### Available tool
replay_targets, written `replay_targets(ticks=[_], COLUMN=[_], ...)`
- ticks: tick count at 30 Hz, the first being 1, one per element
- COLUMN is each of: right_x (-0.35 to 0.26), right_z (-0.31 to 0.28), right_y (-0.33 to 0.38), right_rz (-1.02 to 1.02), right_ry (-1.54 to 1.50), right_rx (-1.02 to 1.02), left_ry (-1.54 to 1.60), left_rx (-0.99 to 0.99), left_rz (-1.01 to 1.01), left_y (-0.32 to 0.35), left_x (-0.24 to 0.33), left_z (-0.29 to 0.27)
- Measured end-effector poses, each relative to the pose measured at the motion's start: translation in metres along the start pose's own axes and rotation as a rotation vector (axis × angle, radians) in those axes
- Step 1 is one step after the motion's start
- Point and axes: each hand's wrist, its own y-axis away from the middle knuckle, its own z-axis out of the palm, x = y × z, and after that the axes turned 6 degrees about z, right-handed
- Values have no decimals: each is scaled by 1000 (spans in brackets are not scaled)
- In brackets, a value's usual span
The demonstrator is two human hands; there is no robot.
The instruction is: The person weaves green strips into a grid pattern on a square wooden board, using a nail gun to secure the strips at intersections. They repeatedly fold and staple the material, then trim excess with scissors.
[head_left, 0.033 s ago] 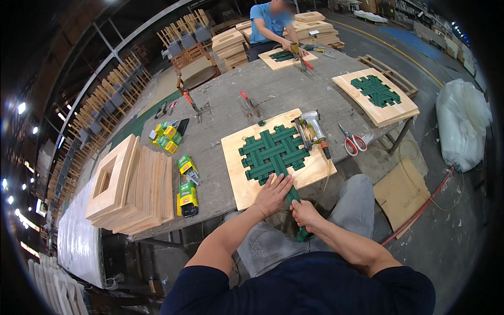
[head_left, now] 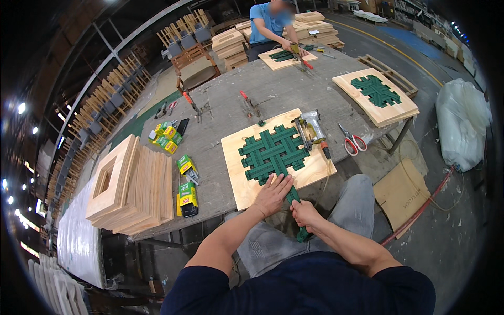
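Observation:
A pale wooden board lies at the near edge of the table, with green webbing straps woven over and under each other across its middle. One strap runs off the weave toward me, and its loose end hangs over my lap. My left hand rests flat beside that strap at the board's near edge, fingers stretched out. Just past the edge, my right hand is closed around the same strap. A pneumatic staple gun lies on the board's right corner, touching or close to the weave.
Scissors lie right of the board. To the left are staple boxes and a tall stack of wooden frames. Pliers stand behind. Another woven board sits far right; a co-worker works across the table.

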Motion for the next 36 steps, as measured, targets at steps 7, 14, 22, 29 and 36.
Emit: replay_targets(ticks=[7, 14, 22, 29, 36], right_x=[2, 7, 13, 46, 42], right_z=[-3, -9, -15, -32, -33], right_y=[0, -2, -26, -81, -100], right_rz=[10, 42, 132, -79, -231], right_ry=[35, 79, 255, 464, 554], right_rx=[10, 38, 69, 90, 94], left_ry=[-33, -27, 150, 850, 1334], left_rx=[0, -4, 4, 8, 71], left_rz=[8, 33, 8, -319, -855], left_y=[2, 1, 4, 44, 8], left_x=[-2, -4, -11, 42, 50], left_z=[4, 4, 2, -26, 53])
